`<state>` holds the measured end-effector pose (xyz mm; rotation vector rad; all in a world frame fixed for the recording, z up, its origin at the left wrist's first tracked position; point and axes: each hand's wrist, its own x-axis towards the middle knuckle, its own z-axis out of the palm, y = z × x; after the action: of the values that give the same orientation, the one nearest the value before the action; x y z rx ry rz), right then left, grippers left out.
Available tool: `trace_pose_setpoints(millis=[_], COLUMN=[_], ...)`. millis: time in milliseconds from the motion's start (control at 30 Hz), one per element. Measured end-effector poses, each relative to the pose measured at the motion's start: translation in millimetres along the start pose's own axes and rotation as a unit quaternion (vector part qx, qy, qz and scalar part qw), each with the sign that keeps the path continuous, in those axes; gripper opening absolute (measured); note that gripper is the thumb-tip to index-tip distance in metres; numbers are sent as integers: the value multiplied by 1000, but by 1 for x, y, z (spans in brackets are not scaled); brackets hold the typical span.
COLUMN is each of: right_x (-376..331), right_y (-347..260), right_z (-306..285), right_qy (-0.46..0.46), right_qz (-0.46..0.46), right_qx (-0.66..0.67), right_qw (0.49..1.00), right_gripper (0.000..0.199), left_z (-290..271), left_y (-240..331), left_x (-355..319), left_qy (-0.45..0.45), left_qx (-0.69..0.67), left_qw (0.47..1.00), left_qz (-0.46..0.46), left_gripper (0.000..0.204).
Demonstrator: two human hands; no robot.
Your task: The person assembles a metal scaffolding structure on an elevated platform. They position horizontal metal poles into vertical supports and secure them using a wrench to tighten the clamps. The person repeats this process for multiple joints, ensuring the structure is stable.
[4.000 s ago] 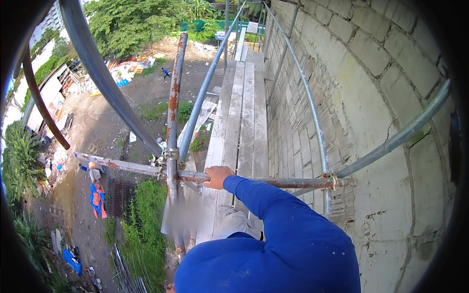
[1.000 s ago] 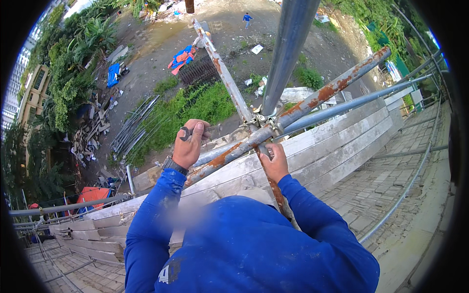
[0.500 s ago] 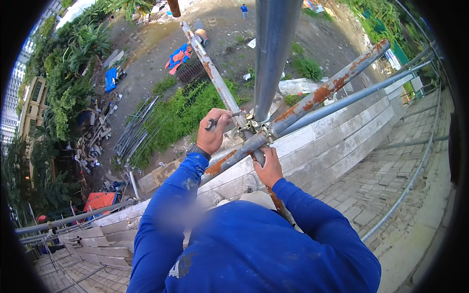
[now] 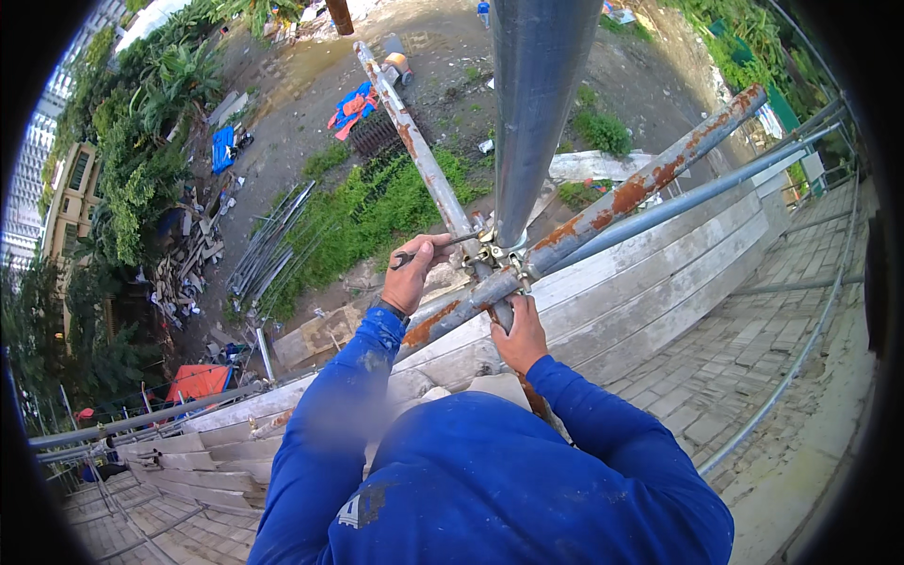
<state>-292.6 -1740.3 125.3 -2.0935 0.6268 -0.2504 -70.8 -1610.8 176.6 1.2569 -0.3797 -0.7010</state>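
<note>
Head view: the left hand (image 4: 411, 277) grasps the wrench (image 4: 403, 259) in its fingers, just beside the clamp (image 4: 498, 252); the right hand (image 4: 521, 339) curls its fingers round a pipe (image 4: 505, 315); the wrench should be rigid, fairly light, perhaps slick; best held mid-shank.

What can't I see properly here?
Head view:
Far end of the wrench: too small to tell whether it grips anything.
Palm of the right hand: hidden by its back.
Top of the grey upright tube: cut off by the upper edge.
Left sleeve: partly under a blurry patch.
</note>
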Motion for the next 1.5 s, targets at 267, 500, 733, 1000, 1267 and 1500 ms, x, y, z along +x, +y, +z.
trace_pose_setpoints(millis=[267, 500, 733, 1000, 1267, 1500], right_x=[5, 4, 1, 3, 4, 1], right_y=[4, 24, 21, 25, 32, 29], right_z=[-3, 17, 17, 19, 21, 23], right_qy=[8, 14, -31, -50, -37, -38], right_qz=[-9, -35, -21, -19, -33, -44], right_qx=[6, 50, -8, 7, 3, 5], right_qw=[1000, 998, 999, 999, 999, 998], right_gripper=[53, 59, 58, 57, 59, 62], left_z=[20, 48, 37, 42, 52, 50], left_y=[58, 63, 29, 34, 32, 36], left_x=[22, 73, 17, 40, 73, 61], left_qy=[-81, 17, 84, 71, 8, -69], left_qx=[313, 438, 362, 409, 448, 481], left_qw=[945, 898, 922, 890, 877, 851], left_qz=[48, 35, 110, 188, 173, 199], left_gripper=[42, 42, 34, 29, 25, 25])
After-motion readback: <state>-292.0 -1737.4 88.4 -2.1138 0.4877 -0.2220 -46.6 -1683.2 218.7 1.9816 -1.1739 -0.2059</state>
